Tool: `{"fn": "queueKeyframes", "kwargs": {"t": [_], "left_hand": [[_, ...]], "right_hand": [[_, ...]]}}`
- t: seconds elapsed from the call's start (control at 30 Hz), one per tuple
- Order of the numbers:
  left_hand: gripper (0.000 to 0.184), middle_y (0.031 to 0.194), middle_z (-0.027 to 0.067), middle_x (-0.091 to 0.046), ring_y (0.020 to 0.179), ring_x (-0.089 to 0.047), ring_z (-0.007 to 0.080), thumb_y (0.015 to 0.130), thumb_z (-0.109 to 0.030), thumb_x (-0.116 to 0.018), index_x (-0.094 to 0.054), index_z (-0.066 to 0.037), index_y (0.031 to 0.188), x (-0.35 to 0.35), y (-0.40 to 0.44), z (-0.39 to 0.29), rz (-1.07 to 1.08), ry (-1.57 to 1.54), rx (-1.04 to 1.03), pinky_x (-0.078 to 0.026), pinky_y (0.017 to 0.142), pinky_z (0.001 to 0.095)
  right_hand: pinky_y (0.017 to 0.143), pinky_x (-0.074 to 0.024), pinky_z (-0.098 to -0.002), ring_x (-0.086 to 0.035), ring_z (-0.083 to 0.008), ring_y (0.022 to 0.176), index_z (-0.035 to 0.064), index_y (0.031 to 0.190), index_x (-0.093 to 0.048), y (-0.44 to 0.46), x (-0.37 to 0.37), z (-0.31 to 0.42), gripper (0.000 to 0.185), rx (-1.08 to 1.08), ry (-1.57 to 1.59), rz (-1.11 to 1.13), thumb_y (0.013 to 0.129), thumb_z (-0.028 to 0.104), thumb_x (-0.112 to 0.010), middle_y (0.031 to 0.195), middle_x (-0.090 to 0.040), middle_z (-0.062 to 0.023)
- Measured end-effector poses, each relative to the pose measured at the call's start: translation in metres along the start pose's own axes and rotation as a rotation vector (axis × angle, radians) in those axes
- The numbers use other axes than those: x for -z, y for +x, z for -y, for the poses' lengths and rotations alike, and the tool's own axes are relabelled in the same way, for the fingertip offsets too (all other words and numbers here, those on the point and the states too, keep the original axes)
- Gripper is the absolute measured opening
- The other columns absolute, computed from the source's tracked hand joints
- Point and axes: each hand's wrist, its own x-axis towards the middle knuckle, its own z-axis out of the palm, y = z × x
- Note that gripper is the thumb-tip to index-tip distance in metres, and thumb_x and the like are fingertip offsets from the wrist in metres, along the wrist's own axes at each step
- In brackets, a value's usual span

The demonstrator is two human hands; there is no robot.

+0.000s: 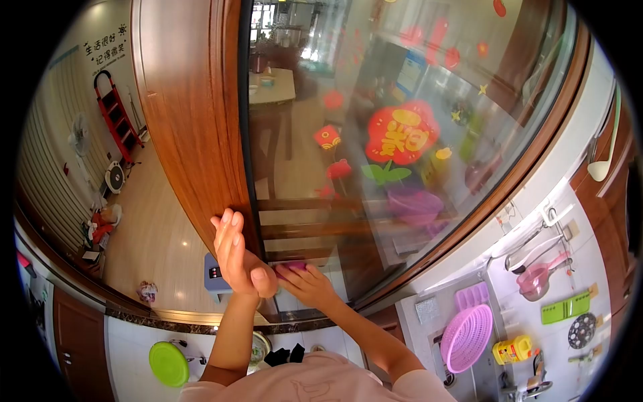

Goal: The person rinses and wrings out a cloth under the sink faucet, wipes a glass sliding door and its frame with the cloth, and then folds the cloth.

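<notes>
A sliding door with a brown wooden frame [191, 100] and a large glass pane [301, 167] fills the middle of the view. My left hand [238, 261] is raised beside the frame's lower part, fingers stretched and nothing in them; whether it touches the wood I cannot tell. Just to its right, my right hand [308, 287] lies against the low part of the glass. Under its fingers shows a small purple cloth [293, 266], mostly covered. Red festive stickers, the biggest a flower-shaped one [402, 132], are on the pane above.
Through the opening on the left, a red step ladder [119, 117] and a fan [79, 137] stand in a room. A green round stool [169, 364] is low left. On the right are a sink with a purple basket [467, 338], a yellow bottle [512, 350] and hanging utensils.
</notes>
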Motion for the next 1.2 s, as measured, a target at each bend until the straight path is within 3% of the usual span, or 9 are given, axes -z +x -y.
{"fn": "queueKeyframes", "kwargs": {"t": [0.27, 0.47, 0.53, 0.6, 0.67, 0.8, 0.9, 1.07, 1.2], "left_hand": [[0.045, 0.126, 0.0308, -0.061, 0.125, -0.056, 0.0460, 0.099, -0.020, -0.035, -0.056, 0.009, 0.126, 0.000, 0.001, 0.000, 0.020, 0.050, -0.003, -0.032, 0.116, 0.0564], [0.042, 0.126, 0.0282, -0.063, 0.124, -0.057, 0.0438, 0.099, -0.018, -0.039, -0.058, 0.008, 0.125, 0.001, 0.003, -0.006, 0.061, 0.102, 0.033, -0.033, 0.115, 0.0565], [0.043, 0.129, 0.0275, -0.061, 0.127, -0.055, 0.0449, 0.096, -0.015, -0.039, -0.058, 0.008, 0.127, 0.002, 0.003, -0.007, 0.098, 0.122, 0.037, -0.030, 0.116, 0.0578], [0.042, 0.131, 0.0265, -0.061, 0.129, -0.053, 0.0452, 0.093, -0.012, -0.041, -0.059, 0.007, 0.127, 0.004, 0.004, -0.009, 0.142, 0.158, 0.042, -0.028, 0.117, 0.0579], [0.041, 0.132, 0.0253, -0.061, 0.131, -0.051, 0.0445, 0.091, -0.008, -0.043, -0.062, 0.006, 0.125, 0.008, 0.004, -0.011, 0.204, 0.210, 0.049, -0.027, 0.117, 0.0568], [0.044, 0.140, 0.0234, -0.055, 0.138, -0.044, 0.0419, 0.085, -0.004, -0.046, -0.066, 0.001, 0.124, 0.010, -0.002, -0.007, 0.286, 0.302, -0.008, -0.023, 0.120, 0.0537], [0.050, 0.133, 0.0237, -0.060, 0.137, -0.046, 0.0405, 0.073, -0.003, -0.046, -0.071, 0.002, 0.117, 0.012, -0.016, -0.005, 0.292, 0.378, -0.048, -0.022, 0.121, 0.0509], [0.051, 0.144, 0.0241, -0.051, 0.143, -0.037, 0.0437, 0.076, -0.002, -0.047, -0.066, 0.001, 0.124, 0.010, -0.029, -0.004, 0.310, 0.432, -0.107, -0.017, 0.121, 0.0556], [0.050, 0.142, 0.0234, -0.053, 0.142, -0.039, 0.0434, 0.077, -0.006, -0.046, -0.068, 0.000, 0.121, 0.006, -0.032, -0.003, 0.299, 0.473, -0.126, -0.018, 0.121, 0.0564]], "right_hand": [[0.105, -0.0174, -0.0808, -0.044, -0.0358, 0.137, 0.0276, 0.130, -0.062, -0.081, 0.070, -0.093, 0.047, -0.504, -0.378, -0.119, 0.087, 0.009, -0.060, 0.144, -0.050, -0.0091], [0.120, -0.0172, -0.0536, -0.022, -0.0412, 0.150, 0.0012, 0.151, -0.039, 0.022, 0.078, -0.071, 0.053, -1.099, -0.101, -0.617, 0.100, 0.010, -0.048, 0.160, -0.023, -0.0293], [0.116, -0.0252, -0.0500, -0.033, -0.0392, 0.144, -0.0010, 0.144, -0.046, 0.034, 0.014, -0.022, 0.047, -0.806, 0.058, -0.765, 0.103, 0.020, -0.052, 0.154, -0.034, -0.0280], [0.102, -0.0366, -0.0489, -0.055, -0.0299, 0.114, 0.0101, 0.123, -0.064, 0.025, 0.008, 0.023, 0.033, -0.643, 0.459, -0.068, 0.094, 0.024, -0.064, 0.128, -0.060, -0.0103], [0.094, -0.0380, -0.0455, -0.057, -0.0259, 0.101, 0.0157, 0.121, -0.066, 0.005, -0.012, 0.027, 0.035, -0.006, 0.144, -0.030, 0.088, 0.027, -0.066, 0.113, -0.063, -0.0080], [0.095, -0.0375, -0.0482, -0.057, -0.0223, 0.104, 0.0217, 0.119, -0.067, -0.029, 0.040, -0.014, 0.034, -0.429, 0.086, 0.254, 0.085, 0.027, -0.066, 0.115, -0.063, -0.0046], [0.113, -0.0271, -0.0598, -0.051, -0.0322, 0.129, 0.0127, 0.127, -0.063, -0.084, 0.060, -0.074, 0.033, -0.576, -0.344, -0.180, 0.095, 0.009, -0.057, 0.135, -0.057, -0.0158], [0.121, -0.0212, -0.0409, -0.033, -0.0345, 0.146, -0.0024, 0.150, -0.038, -0.102, 0.061, -0.132, 0.052, -1.230, 0.054, -0.809, 0.099, -0.003, -0.044, 0.158, -0.034, -0.0208], [0.122, -0.0200, -0.0429, -0.027, -0.0301, 0.149, -0.0067, 0.151, -0.033, -0.022, 0.029, -0.043, 0.052, -1.134, -0.097, -0.622, 0.103, 0.009, -0.044, 0.162, -0.027, -0.0189]]}}
